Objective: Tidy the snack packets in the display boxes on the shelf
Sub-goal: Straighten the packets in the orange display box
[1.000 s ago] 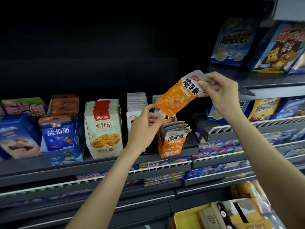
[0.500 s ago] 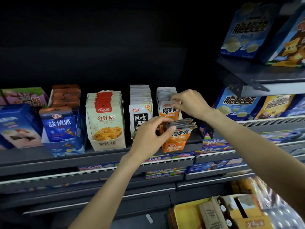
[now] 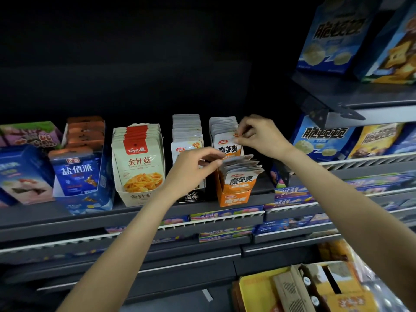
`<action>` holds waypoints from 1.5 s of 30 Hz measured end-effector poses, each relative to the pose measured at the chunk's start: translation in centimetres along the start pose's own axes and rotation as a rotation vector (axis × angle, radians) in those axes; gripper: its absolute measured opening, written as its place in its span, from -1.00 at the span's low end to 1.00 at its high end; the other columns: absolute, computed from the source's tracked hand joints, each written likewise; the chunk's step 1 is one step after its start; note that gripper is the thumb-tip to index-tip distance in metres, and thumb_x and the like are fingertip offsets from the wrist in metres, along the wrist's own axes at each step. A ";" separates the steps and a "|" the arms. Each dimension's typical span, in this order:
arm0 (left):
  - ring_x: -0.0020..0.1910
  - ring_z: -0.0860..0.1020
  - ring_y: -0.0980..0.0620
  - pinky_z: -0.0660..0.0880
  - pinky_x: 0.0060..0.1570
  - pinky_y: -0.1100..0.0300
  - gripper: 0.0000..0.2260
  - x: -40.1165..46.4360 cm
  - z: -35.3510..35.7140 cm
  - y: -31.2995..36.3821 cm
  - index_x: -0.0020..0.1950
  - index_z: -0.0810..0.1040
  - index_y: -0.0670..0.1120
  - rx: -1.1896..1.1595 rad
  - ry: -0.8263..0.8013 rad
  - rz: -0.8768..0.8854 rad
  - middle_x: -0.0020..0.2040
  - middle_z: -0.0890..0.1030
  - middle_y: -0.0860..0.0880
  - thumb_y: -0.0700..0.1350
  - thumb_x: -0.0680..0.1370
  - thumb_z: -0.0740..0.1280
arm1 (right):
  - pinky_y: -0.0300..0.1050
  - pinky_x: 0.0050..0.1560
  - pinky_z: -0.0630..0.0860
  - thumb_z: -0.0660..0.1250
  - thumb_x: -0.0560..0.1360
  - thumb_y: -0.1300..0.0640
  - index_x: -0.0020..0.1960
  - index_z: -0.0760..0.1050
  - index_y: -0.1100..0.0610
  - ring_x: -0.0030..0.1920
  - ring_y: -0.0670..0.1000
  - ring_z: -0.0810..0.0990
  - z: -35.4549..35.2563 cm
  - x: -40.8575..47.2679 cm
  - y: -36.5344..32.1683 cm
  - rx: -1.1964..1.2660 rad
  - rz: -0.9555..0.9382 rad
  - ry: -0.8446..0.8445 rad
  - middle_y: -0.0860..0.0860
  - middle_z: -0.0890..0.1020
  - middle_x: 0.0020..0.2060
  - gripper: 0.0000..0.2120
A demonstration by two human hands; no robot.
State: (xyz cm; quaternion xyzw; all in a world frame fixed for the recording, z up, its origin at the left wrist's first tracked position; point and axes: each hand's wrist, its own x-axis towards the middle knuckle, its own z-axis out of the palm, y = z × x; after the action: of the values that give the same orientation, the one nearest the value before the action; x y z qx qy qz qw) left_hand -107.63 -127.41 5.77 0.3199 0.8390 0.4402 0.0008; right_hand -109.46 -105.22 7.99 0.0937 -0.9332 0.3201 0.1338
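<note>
Right hand (image 3: 258, 137) pinching top corner of upright orange packet (image 3: 227, 147) at front of rear row; left hand (image 3: 194, 170) with thumb and fingers closed on tops of front packets (image 3: 240, 170), fanned and leaning forward in orange display box (image 3: 235, 197); box on dark shelf (image 3: 90, 216), beside black-and-white box (image 3: 191, 195); further left, cream mushroom box (image 3: 139, 163) and blue box (image 3: 78, 176).
</note>
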 end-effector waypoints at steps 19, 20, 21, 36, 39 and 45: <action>-0.24 0.63 0.19 0.61 -0.16 0.03 -0.96 4.9 -2.7 1.4 -0.08 0.58 0.03 -0.105 0.445 -0.044 -0.22 0.65 0.12 -0.05 0.55 0.35 | -0.35 0.15 0.47 0.24 0.59 0.24 0.28 0.48 0.05 0.13 -0.21 0.56 -2.2 -5.1 -1.4 0.241 -0.005 0.179 -0.07 0.61 0.12 -0.71; -0.22 0.64 0.16 0.61 -0.13 0.03 -0.96 5.1 -3.2 1.7 -0.09 0.58 0.04 -0.167 0.461 -0.066 -0.21 0.65 0.11 -0.05 0.55 0.35 | -0.33 0.16 0.47 0.27 0.58 0.20 0.26 0.50 0.06 0.13 -0.21 0.55 -2.2 -5.2 -2.1 0.193 -0.049 0.230 -0.09 0.62 0.11 -0.74; -0.20 0.64 0.14 0.61 -0.11 0.06 -0.96 5.2 -3.6 2.0 -0.10 0.58 0.05 -0.249 0.470 -0.099 -0.19 0.66 0.09 -0.07 0.55 0.35 | -0.29 0.16 0.48 0.30 0.56 0.14 0.24 0.52 0.07 0.13 -0.20 0.55 -2.0 -5.2 -2.9 0.124 -0.099 0.268 -0.09 0.61 0.10 -0.75; 0.07 0.58 0.12 0.57 0.06 0.03 -0.73 3.1 -6.1 4.2 0.18 0.42 0.25 -0.332 0.406 -0.016 0.07 0.60 0.06 0.20 0.50 0.30 | -0.37 -0.12 0.51 0.27 0.58 0.17 0.09 0.54 0.00 -0.10 -0.24 0.60 -1.3 -4.7 -6.5 0.234 -0.076 0.481 -0.20 0.63 -0.12 -0.85; 0.03 0.53 0.26 0.55 0.09 0.04 -0.75 2.8 -6.5 4.2 0.22 0.46 0.15 -0.242 0.408 0.009 0.04 0.56 0.13 0.02 0.54 0.34 | -0.36 -0.08 0.51 0.29 0.56 0.23 0.02 0.53 -0.09 -0.10 -0.20 0.65 -2.0 -5.1 -6.5 0.539 0.041 0.322 -0.20 0.67 -0.17 -0.79; -0.06 0.55 0.23 0.54 0.01 0.23 -0.72 2.8 -6.4 4.5 0.21 0.51 0.02 -0.271 0.406 0.025 -0.05 0.57 0.08 -0.15 0.51 0.39 | -0.28 -0.09 0.56 0.27 0.56 0.27 0.04 0.55 -0.01 -0.13 -0.10 0.68 -2.2 -5.8 -6.3 0.695 0.126 0.238 -0.07 0.70 -0.16 -0.79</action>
State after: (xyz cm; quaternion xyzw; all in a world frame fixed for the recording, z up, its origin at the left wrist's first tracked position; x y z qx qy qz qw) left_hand -109.25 -128.78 13.79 0.2323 0.7513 0.6038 -0.1304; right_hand -101.92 -108.23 11.47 0.0380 -0.7506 0.6342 0.1815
